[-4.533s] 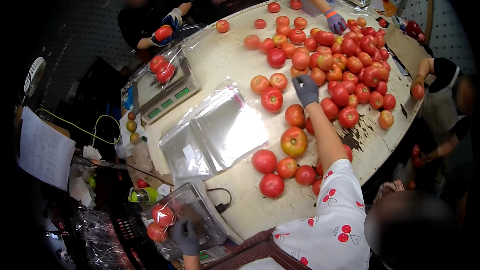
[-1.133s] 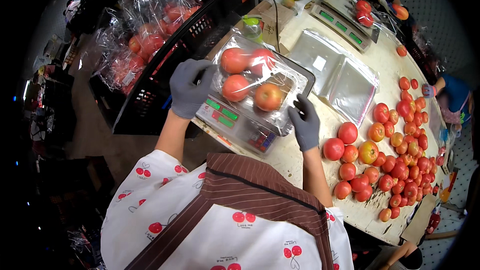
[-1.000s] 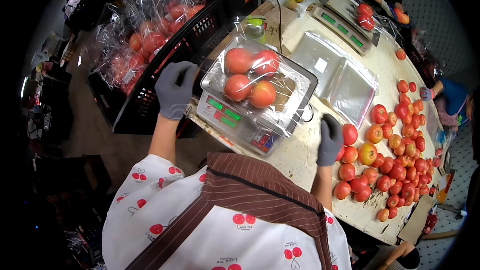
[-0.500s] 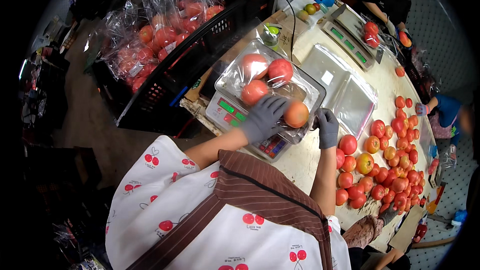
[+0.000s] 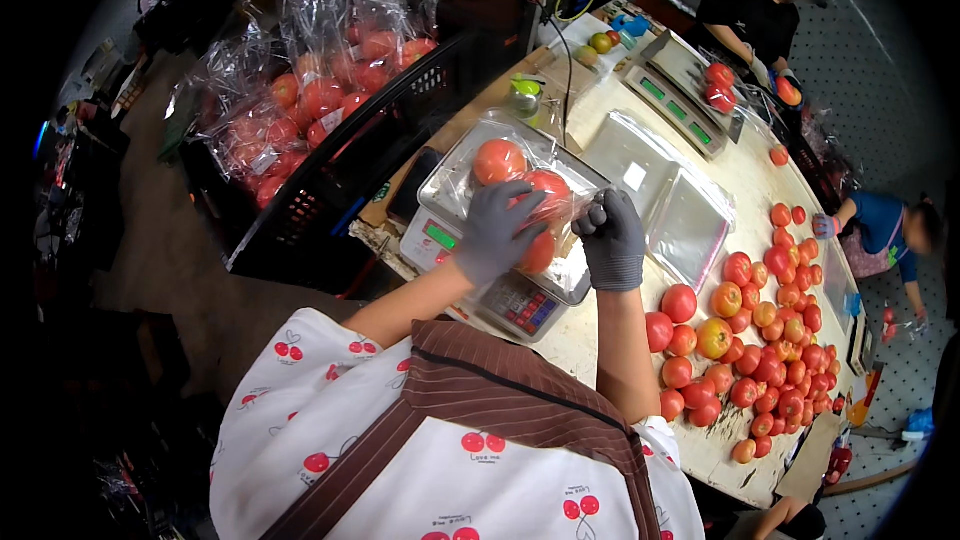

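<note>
Both my hands wear grey gloves at a clear plastic bag of tomatoes (image 5: pixel 500 160) on a silver platform scale (image 5: pixel 520 305) with green readouts. My left hand (image 5: pixel 490 232) curls round the bagged tomatoes on their near left side, hiding part of them. My right hand (image 5: pixel 612 238) has its fingers closed on the gathered right end of the bag. To the right lie a stack of flat clear bags (image 5: pixel 690 230) and a large spread of loose red and orange tomatoes (image 5: pixel 768 368) on the worn white table (image 5: pixel 590 360).
A black crate (image 5: pixel 300 205) holds bagged tomatoes (image 5: pixel 320 100) at upper left. A second scale (image 5: pixel 672 110) with tomatoes, a green-lidded container (image 5: pixel 525 88) and a cable stand across the table. Co-workers in black (image 5: pixel 740 10) and blue (image 5: pixel 880 235) work at the far side.
My hands moved from the scale's sides onto the bag. My right hand has risen and closed on its end, and the bagged tomatoes now sit bunched closer together.
</note>
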The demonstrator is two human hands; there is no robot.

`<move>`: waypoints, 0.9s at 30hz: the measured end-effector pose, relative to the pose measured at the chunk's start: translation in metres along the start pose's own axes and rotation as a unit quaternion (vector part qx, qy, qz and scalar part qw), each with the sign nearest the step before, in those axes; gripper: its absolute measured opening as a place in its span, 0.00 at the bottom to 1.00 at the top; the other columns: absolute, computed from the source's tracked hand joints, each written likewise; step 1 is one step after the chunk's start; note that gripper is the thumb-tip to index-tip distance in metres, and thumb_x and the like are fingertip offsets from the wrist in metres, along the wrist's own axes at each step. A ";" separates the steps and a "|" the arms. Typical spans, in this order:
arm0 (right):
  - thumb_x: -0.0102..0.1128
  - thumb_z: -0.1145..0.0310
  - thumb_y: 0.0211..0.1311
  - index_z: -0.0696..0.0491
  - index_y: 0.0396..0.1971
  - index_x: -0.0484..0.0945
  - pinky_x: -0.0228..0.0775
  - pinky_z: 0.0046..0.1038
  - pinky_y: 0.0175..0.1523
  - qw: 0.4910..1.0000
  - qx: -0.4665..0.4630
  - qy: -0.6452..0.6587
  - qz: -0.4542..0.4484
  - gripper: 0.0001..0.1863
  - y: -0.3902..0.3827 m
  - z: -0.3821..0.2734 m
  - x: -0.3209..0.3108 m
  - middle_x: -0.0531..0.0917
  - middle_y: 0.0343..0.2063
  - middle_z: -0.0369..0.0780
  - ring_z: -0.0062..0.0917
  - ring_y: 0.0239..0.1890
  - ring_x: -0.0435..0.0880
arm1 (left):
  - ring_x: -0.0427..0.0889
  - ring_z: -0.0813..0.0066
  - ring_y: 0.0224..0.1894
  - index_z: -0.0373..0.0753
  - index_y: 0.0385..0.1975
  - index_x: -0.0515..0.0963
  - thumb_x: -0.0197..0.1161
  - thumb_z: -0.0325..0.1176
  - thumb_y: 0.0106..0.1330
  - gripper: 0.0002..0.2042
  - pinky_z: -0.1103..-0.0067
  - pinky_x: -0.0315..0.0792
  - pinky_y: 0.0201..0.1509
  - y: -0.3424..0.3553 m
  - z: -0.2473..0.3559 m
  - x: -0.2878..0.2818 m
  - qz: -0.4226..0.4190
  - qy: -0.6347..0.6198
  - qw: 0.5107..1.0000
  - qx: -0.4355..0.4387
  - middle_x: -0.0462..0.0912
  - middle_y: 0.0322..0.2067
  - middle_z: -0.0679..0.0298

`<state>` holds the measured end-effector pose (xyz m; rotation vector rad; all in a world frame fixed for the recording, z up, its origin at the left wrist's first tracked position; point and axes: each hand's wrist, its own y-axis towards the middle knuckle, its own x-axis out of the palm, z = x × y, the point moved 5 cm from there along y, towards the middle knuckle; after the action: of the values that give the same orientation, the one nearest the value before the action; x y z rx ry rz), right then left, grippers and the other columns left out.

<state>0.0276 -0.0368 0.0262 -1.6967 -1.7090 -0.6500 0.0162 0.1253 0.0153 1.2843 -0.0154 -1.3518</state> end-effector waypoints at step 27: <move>0.49 0.67 0.64 0.52 0.29 0.70 0.67 0.24 0.35 0.992 -0.106 -0.004 0.072 0.06 0.015 -0.054 0.027 0.71 0.23 0.33 0.19 0.24 0.69 | 0.72 0.84 0.30 0.35 0.30 0.74 0.57 0.23 0.63 0.01 0.85 0.69 0.37 0.112 -0.041 -0.103 0.201 -0.362 0.906 -0.086 0.75 0.26 0.69</move>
<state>0.0483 -0.0572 0.0806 -1.9510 -1.5507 -0.7793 0.0863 0.1917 0.1394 0.5307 -0.6297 -1.3545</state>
